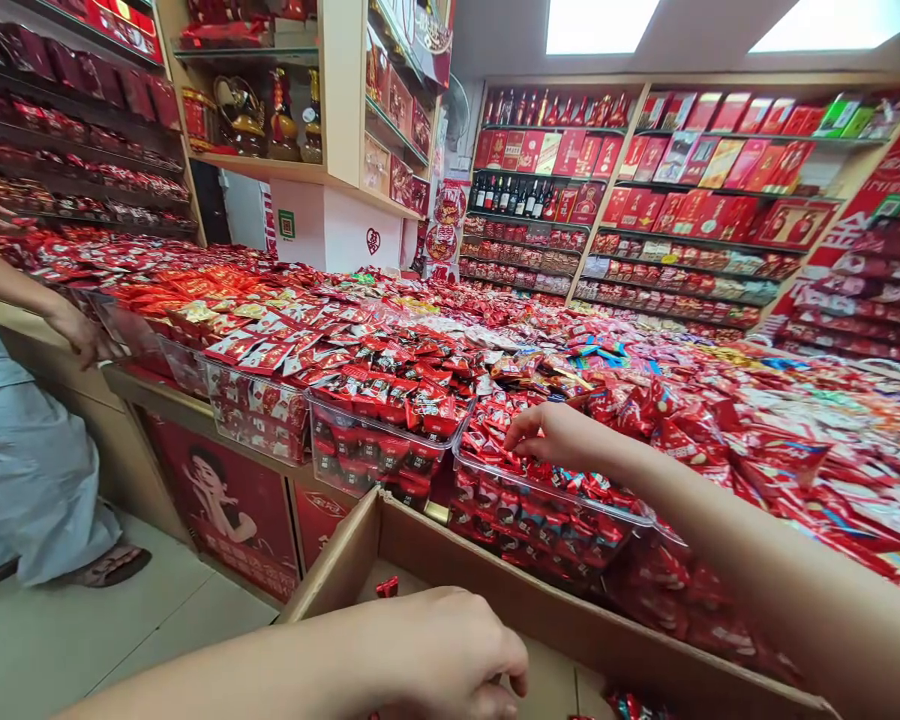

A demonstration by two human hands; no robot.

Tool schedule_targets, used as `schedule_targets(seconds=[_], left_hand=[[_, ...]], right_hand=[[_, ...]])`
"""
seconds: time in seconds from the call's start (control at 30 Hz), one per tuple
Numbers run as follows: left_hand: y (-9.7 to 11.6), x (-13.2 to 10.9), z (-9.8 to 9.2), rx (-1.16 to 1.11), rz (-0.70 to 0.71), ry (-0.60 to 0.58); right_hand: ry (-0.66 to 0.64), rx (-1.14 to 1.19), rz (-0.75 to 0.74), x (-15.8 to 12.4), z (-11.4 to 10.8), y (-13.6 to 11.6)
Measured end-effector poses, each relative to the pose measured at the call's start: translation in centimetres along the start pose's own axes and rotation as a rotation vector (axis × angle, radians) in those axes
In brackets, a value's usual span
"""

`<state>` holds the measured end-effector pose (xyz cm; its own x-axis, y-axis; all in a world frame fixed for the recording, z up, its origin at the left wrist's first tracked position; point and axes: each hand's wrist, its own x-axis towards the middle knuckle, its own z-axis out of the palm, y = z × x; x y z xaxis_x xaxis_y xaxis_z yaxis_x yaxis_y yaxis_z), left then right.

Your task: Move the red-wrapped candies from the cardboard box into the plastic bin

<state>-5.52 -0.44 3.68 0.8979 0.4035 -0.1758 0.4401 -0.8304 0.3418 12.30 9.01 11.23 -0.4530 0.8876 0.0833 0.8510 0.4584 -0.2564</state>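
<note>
My right hand (559, 436) reaches over a clear plastic bin (555, 492) heaped with red-wrapped candies (487, 420). Its fingers are bent down at the candies and slightly apart, with nothing visible held between them. Nearer to me, my left hand (461, 650) hangs over an open cardboard box (487, 560), its fingers curled inward. Whatever it may hold is hidden by the hand. On the floor of the box lie a small red-wrapped candy (387, 587) and a few wrapped pieces (634, 707) at the bottom edge.
Another clear bin (379, 440) of red and black packets stands left of my right hand. Heaps of wrapped sweets (757, 420) spread right and behind. A person in light trousers (34, 460) stands at left, one hand (75, 325) by the counter. Stocked shelves (630, 180) line the walls.
</note>
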Motion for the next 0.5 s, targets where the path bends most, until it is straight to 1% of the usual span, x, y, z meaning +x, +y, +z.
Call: schedule_targets(seconds=[0.07, 0.13, 0.2, 0.27, 0.3, 0.33, 0.37, 0.4, 0.43, 0.47, 0.5], left_hand=[[-0.1, 0.1, 0.2, 0.011, -0.005, 0.002], [-0.2, 0.1, 0.3, 0.025, -0.018, 0.006], [-0.2, 0.1, 0.3, 0.028, -0.041, -0.006], [-0.2, 0.1, 0.2, 0.023, -0.063, -0.026], [-0.2, 0.1, 0.1, 0.026, -0.074, -0.038], [-0.2, 0.1, 0.1, 0.033, -0.086, -0.050], [-0.2, 0.2, 0.1, 0.043, -0.097, -0.063], [-0.2, 0.2, 0.1, 0.056, -0.107, -0.078], [-0.3, 0.2, 0.3, 0.069, -0.117, -0.095], [-0.5, 0.3, 0.4, 0.081, -0.127, -0.115], [-0.7, 0.3, 0.6, 0.092, -0.138, -0.134]], right_hand=[[-0.003, 0.042, -0.021, -0.1, 0.0, 0.0], [0.030, 0.068, -0.031, -0.6, -0.2, -0.3], [0.138, 0.095, -0.019, -1.8, -0.9, -1.1], [0.259, 0.192, -0.016, -3.8, -1.6, -2.1], [0.273, 0.273, -0.020, -5.1, -1.8, -2.7], [0.239, 0.368, -0.022, -6.5, -1.7, -3.3], [0.142, 0.453, -0.015, -8.0, -1.1, -3.8], [0.018, 0.514, 0.014, -9.5, -0.1, -4.2], [-0.128, 0.560, 0.052, -10.9, 1.4, -4.4], [-0.245, 0.586, 0.072, -12.2, 3.4, -4.5], [-0.320, 0.580, 0.112, -13.3, 5.7, -4.4]])
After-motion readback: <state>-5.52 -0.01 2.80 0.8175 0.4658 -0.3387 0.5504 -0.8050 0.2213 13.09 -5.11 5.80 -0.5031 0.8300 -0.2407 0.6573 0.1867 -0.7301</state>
